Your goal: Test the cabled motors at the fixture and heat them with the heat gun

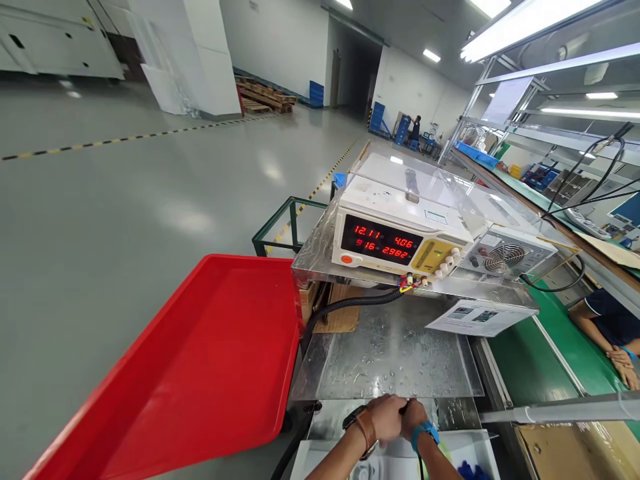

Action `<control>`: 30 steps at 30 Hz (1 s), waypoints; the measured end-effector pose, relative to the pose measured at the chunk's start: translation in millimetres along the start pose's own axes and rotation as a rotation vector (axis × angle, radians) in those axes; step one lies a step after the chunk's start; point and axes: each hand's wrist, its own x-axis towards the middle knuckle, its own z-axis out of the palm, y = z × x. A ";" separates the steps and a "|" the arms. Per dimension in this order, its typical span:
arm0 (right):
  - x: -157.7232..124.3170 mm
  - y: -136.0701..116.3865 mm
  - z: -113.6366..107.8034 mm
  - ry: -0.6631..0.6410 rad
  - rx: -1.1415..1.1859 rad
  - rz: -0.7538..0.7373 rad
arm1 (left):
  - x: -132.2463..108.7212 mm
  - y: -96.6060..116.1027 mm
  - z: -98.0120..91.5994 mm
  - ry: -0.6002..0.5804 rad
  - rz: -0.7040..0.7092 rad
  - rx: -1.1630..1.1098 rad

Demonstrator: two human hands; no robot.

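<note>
My left hand point(386, 417), with a watch on a brown strap, is closed at the lower middle of the head view. Beside it is my right hand point(414, 418), also closed, with a blue wristband. A small dark piece shows between the two; my fingers hide most of it, so I cannot make out what they hold. Below my right wrist hangs a thin black cable point(421, 467). Under my hands is a white tray point(303, 460) with a pale round part point(364, 472) and a dark blue bundle point(473, 471).
Ahead, a wet metal surface point(390, 363) lies below a meter with red digits point(385, 241) and a fan-cooled unit point(505, 257). A large red tray point(220, 347) stands left. At right, a person's hands point(623, 363) rest by a green conveyor point(530, 360).
</note>
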 end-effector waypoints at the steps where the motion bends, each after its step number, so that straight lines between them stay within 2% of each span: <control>1: -0.5 0.1 0.0 0.003 0.000 0.000 | -11.6 4.5 -10.2 0.097 -0.030 -0.012; 3: -2.0 -0.3 -1.3 -0.002 -0.008 0.008 | -37.5 13.6 -35.6 0.380 -0.070 -0.084; 6: -5.4 -2.0 -6.5 -0.025 -0.029 0.001 | -73.1 21.0 -81.2 0.909 0.042 -0.180; 8: -7.9 -3.7 -10.5 -0.038 -0.036 0.010 | -86.9 19.1 -111.3 1.252 0.138 -0.103; 10: -9.6 -5.2 -13.3 -0.046 -0.033 0.022 | -89.9 13.3 -137.2 1.457 0.167 0.042; 12: -9.7 -6.0 -13.5 -0.044 -0.029 0.025 | -84.1 6.7 -156.3 1.509 0.145 0.164; 16: -5.1 -4.5 -6.3 -0.006 -0.016 0.035 | -64.9 -1.8 -174.5 1.477 0.112 0.303; 20: -1.0 -3.1 -0.4 0.010 0.014 0.039 | -53.8 -4.1 -179.6 1.497 0.115 0.401; 30: -7.4 -8.4 -4.8 0.063 0.080 0.033 | -39.5 -9.1 -185.5 1.485 0.019 0.497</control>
